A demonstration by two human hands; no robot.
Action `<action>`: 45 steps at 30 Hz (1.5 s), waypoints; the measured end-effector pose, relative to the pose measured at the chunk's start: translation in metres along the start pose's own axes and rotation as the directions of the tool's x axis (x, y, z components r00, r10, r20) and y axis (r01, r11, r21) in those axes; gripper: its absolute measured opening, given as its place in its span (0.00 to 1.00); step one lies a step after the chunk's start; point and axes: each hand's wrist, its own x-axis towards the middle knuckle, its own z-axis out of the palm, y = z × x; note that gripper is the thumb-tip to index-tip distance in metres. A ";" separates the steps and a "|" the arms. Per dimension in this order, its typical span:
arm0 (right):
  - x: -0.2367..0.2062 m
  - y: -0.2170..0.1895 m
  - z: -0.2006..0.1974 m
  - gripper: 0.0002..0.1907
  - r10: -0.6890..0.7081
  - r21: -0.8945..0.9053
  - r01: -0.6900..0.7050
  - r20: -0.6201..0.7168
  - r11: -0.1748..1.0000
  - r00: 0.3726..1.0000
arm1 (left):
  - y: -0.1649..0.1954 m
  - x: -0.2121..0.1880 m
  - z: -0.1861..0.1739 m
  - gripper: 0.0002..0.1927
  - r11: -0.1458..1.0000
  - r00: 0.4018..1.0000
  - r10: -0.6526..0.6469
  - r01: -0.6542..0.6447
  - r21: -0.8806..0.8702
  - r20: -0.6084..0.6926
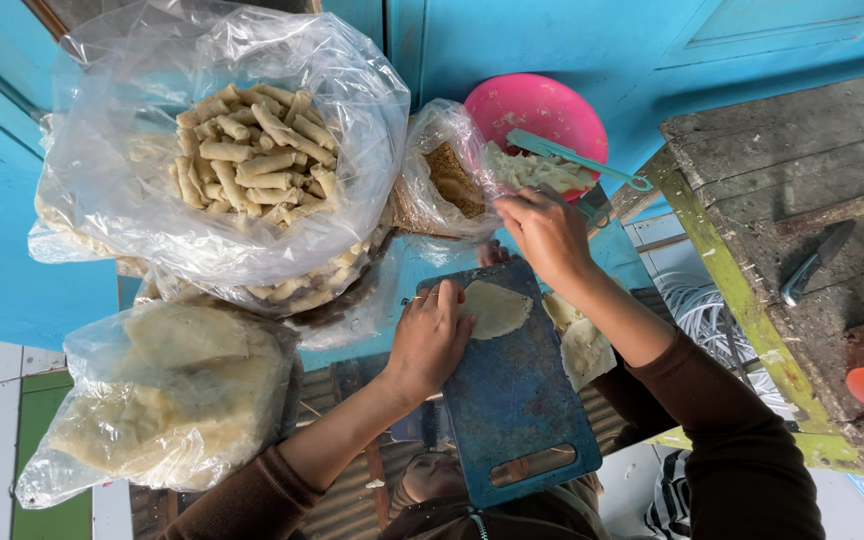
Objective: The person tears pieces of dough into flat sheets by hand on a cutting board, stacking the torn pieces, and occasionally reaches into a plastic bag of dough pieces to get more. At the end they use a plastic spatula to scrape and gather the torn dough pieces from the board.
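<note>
While the left hand (430, 335) lies flat, fingers open, pressing the edge of a thin round pale dough wrapper (494, 308) onto a worn blue plastic cutting board with a slot handle (512, 400), the right hand (547, 232) reaches past the board's far end. Its fingers are curled at the mouth of a small clear plastic bag of brown crumbs (449, 180), just beside a round pink plastic bowl (542, 115); whether they pinch anything I cannot tell. A teal plastic spoon (577, 157) rests across the bowl over pale filling. More pale wrappers (582, 345) lie stacked to the right of the board, under the right forearm. A large clear bag of rolled pale pastry sticks (252, 150) sits to the left, and another clear bag of pale flat sheets (167, 395) is nearer. A weathered wooden bench with a green edge (792, 160) stands at the right.
</note>
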 end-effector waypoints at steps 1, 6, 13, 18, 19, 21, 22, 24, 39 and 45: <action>0.003 0.000 0.000 0.08 0.098 0.099 -0.106 0.084 0.989 0.992 | 0.000 0.000 0.000 0.16 1.000 1.000 0.004 -0.004 0.002 -0.001; 0.020 0.006 0.000 0.08 0.306 0.450 -0.422 0.309 0.787 0.900 | 0.001 0.000 -0.001 0.16 1.000 1.000 -0.010 0.010 -0.003 0.000; 0.018 0.019 -0.013 0.10 0.414 0.563 -0.525 0.324 0.638 0.851 | 0.003 0.001 -0.001 0.17 1.000 0.999 -0.028 0.028 0.002 0.022; 0.010 0.029 -0.020 0.11 0.414 0.702 -0.560 0.395 0.440 0.820 | 0.003 0.001 -0.001 0.16 0.999 0.999 -0.027 0.026 0.024 0.028; 0.004 0.031 -0.022 0.11 0.422 0.696 -0.572 0.404 0.434 0.811 | 0.004 0.001 -0.001 0.17 0.999 1.000 -0.026 0.025 0.020 0.011; -0.015 0.035 -0.032 0.11 0.436 0.684 -0.595 0.422 0.422 0.795 | 0.005 0.001 -0.002 0.19 1.000 0.999 -0.023 0.024 0.012 -0.023; -0.026 0.037 -0.038 0.12 0.479 0.625 -0.656 0.460 0.423 0.748 | 0.006 0.001 -0.002 0.20 1.000 1.000 -0.017 0.017 0.023 -0.022; -0.053 0.038 -0.050 0.13 0.563 0.494 -0.765 0.522 0.414 0.641 | 0.008 0.001 -0.002 0.24 0.999 1.000 -0.003 0.004 0.044 -0.019; -0.146 -0.004 -0.058 0.10 0.087 0.126 -0.090 0.031 0.988 0.996 | 0.010 0.004 -0.004 0.31 0.994 0.996 -0.089 0.090 0.057 -0.016; -0.142 -0.013 -0.074 0.18 -0.196 -0.132 0.191 -0.019 0.973 0.981 | 0.009 0.005 -0.005 0.34 0.995 0.997 -0.083 0.083 0.048 -0.010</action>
